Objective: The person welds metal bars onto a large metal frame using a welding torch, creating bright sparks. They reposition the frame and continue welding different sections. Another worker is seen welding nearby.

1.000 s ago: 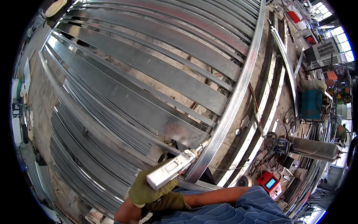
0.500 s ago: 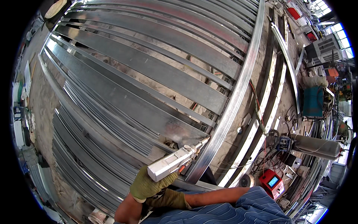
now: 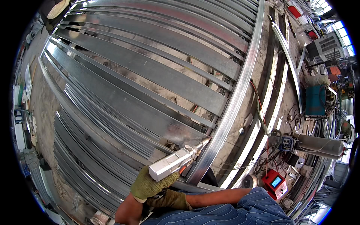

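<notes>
A silver-white, box-bodied handheld welding gun (image 3: pixel 168 165) points up and right. Its nozzle tip is at the corner where a wide flat steel bar (image 3: pixel 180 129) meets the long bright steel rail (image 3: pixel 225 123). My left hand (image 3: pixel 148 185), in an olive knit glove, is closed around the rear underside of the gun. Beside and below it lies my right hand (image 3: pixel 170 199), gloved too; its fingers are hidden behind the left hand, so its grip does not show. A red-orange part (image 3: pixel 182 169) shows on the gun's underside.
Parallel steel bars (image 3: pixel 157 73) form a large frame ahead. Stacked steel lengths (image 3: pixel 86 161) lie at left. To the right are long pale beams (image 3: pixel 258 146), a red box with a lit screen (image 3: pixel 276 182), a grey gas cylinder (image 3: pixel 318 145), cables and a teal machine (image 3: pixel 315 101).
The view has shifted very slightly. Both hands and the gun hold nearly the same place, with the nozzle still at the corner.
</notes>
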A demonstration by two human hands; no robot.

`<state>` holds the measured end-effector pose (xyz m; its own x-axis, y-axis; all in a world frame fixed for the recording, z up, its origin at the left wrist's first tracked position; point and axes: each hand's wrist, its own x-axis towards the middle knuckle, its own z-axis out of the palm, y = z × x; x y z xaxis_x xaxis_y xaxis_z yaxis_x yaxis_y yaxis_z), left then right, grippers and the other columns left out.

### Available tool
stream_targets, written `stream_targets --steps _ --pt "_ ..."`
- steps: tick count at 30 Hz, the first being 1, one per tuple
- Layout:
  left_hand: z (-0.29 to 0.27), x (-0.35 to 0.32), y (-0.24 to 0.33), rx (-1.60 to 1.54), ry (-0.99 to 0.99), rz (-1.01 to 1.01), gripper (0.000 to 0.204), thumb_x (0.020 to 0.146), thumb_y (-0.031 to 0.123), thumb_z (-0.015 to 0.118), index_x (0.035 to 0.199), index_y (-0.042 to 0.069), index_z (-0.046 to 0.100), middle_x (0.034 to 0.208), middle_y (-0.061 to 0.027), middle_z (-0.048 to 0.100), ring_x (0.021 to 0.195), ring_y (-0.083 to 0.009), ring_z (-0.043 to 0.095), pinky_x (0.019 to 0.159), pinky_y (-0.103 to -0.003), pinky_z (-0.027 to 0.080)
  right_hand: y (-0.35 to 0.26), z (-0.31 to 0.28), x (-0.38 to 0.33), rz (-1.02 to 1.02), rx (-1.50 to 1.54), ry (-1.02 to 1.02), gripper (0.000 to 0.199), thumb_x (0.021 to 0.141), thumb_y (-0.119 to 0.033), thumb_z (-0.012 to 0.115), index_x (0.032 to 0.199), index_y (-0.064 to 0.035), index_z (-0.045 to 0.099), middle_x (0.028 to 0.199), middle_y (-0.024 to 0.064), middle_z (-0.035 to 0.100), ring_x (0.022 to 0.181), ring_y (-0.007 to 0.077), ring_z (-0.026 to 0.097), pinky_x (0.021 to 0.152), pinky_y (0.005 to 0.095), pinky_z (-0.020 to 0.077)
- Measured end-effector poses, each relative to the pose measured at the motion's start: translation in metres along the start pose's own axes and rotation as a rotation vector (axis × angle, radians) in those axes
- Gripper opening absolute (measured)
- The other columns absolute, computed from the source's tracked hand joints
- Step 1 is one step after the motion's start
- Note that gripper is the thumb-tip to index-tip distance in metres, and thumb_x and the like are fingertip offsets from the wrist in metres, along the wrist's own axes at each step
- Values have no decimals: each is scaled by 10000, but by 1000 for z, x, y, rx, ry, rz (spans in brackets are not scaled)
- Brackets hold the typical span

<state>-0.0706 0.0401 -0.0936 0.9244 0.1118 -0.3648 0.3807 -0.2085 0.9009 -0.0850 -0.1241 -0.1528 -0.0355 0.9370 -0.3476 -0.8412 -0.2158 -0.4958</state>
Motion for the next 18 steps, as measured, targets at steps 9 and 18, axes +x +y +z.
stream_targets --steps 9,18 --pt "0 1 -7 98 -24 114 386 943 262 842 1286 101 770 1210 -132 796 1096 -295 781 905 -383 628 19 -5 5 -138 -116 8 502 1052 -343 740 1465 -83 623 1360 55 689 1216 150 636 1000 331 551" --pt "-1 -1 4 -23 -13 -32 397 952 260 832 1301 88 757 1214 -139 793 1098 -298 779 907 -384 627 3 -5 -1 -40 -75 -49 481 1058 -339 727 1451 -79 631 1357 65 694 1244 168 626 1051 356 528"
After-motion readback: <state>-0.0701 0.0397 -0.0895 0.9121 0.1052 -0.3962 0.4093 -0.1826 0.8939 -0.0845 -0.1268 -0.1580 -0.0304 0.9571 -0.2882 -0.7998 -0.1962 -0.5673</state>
